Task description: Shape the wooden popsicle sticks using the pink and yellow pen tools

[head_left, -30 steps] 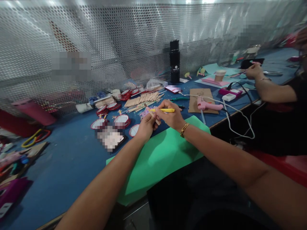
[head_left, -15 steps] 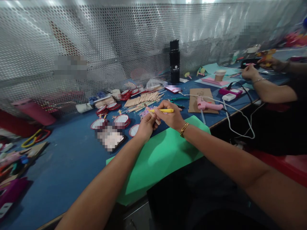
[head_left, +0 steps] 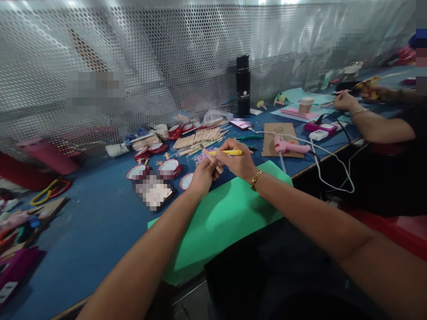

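Observation:
My left hand (head_left: 204, 177) is closed around a wooden craft stick (head_left: 211, 158), which slants up and to the left out of the fingers. In my right hand (head_left: 240, 159) is a yellow marker (head_left: 231, 153), its tip end pointing left at the stick. Both hands meet above the far edge of a green sheet (head_left: 230, 209). Just behind them lies a small heap of purple and pink bits (head_left: 201, 157), partly hidden. A round white disc with a red rim (head_left: 186, 181) is beside my left wrist, near another such disc (head_left: 169, 167).
Behind my hands lies a pile of craft sticks (head_left: 200, 138). A pink glue gun (head_left: 290, 146) rests on cardboard (head_left: 268, 144) to the right, by a white cable (head_left: 328, 166). A black bottle (head_left: 243, 86) stands at the back. Another person's hand (head_left: 347, 102) works at far right.
My hands, the stick and the marker look almost the same as before. At far right, the other person's hands have shifted slightly left.

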A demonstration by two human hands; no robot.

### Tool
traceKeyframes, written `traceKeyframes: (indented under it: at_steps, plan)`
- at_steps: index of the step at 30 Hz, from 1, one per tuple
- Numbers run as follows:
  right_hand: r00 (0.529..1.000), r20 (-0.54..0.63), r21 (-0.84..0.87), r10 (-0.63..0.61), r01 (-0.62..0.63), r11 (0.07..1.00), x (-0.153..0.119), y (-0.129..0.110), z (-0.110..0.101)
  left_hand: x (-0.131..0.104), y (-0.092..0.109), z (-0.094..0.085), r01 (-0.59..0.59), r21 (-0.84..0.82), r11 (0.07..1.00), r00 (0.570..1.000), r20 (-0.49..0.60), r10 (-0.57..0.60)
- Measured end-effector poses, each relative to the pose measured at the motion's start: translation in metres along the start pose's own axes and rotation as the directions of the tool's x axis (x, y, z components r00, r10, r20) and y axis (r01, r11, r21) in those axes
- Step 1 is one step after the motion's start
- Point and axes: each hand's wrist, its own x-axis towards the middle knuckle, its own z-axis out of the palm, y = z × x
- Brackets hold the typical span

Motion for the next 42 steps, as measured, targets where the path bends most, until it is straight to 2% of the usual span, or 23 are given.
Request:
traceKeyframes:
  at_steps: [4, 11, 18, 32, 42]
  plan:
    - [1.0, -0.021, 0.009, 0.008, -0.008, 1.0, 0.0002, -0.0004, -0.0011, -0.0004, 0.0007, 0.0001, 0.003, -0.002, 1.0, 1.0, 0.004, -0.003]
    - [1.0, 0.012, 0.012, 0.003, -0.003, 1.0, -0.0003, -0.0027, 0.0004, 0.0004, -0.0005, -0.001, 0.005, -0.003, 1.0, 1.0, 0.002, -0.005]
    - [1.0, -0.021, 0.018, 0.008, -0.008, 1.0, 0.0003, -0.0019, -0.0018, 0.0009, -0.0006, -0.0009, 0.008, -0.004, 1.0, 1.0, -0.003, -0.008]
    - [1.0, 0.004, 0.016, -0.029, 0.029, 0.999, 0.0001, 0.0, 0.0005, 0.0015, -0.0015, -0.0005, -0.002, -0.003, 1.0, 1.0, 0.006, 0.002]
    - [1.0, 0.028, 0.007, 0.002, -0.002, 1.0, 0.0015, -0.0027, -0.0009, -0.0005, 0.0016, 0.0009, 0.007, 0.013, 1.0, 1.0, 0.001, -0.007]
